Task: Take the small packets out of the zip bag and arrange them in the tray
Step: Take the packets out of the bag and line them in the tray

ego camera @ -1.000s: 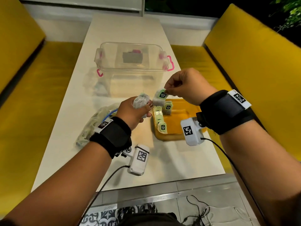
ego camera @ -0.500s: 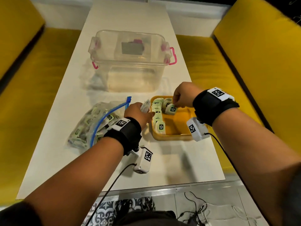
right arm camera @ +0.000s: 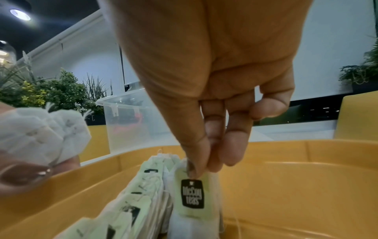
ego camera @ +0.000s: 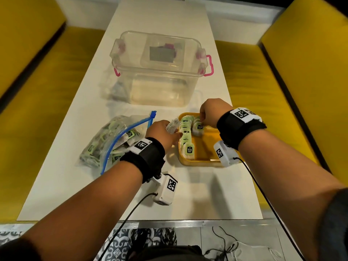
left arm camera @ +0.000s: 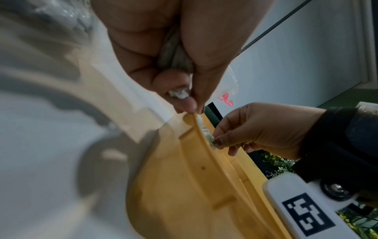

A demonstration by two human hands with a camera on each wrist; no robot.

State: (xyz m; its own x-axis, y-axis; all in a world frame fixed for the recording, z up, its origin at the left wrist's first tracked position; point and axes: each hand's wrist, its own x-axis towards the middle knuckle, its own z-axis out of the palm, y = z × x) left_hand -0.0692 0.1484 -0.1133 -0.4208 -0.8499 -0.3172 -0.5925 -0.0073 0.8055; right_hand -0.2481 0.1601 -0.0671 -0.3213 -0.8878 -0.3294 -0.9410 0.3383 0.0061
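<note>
1 white table, 1 yellow tray near its right edge, 1 zip bag w/ blue zip strip just left of the tray, 1 clear lidded box w/ pink latches further back, mid-table. 2 hands, 2 wrist cams.

Right hand is over the tray's far-left corner, thumb + forefinger pinching the top of 1 tea packet (green tag, black "McCoy teas" label) that stands upright inside the tray; narrow pinch, other fingers loosely curled. It sits just right of the packet row that runs along the tray's left wall; the row looks like approx 6–8 packets, but they overlap so an exact count can't be made. A few more stand behind the pinched one at the far wall, no. unclear.

Left hand is just outside the tray's left wall, fingertips by the rim, closed round a small bunch of white packets: at least 3 by the right wrist view, rest buried in the palm.

Zip bag lies open on the table, many packets inside; the crumpled plastic makes them uncountable, and its near end is covered by the left wrist strap.

Box contents are hard to make out: a grey patch + something pink through the lid. The tray's near-right corner is hidden behind the right wrist cam.
</note>
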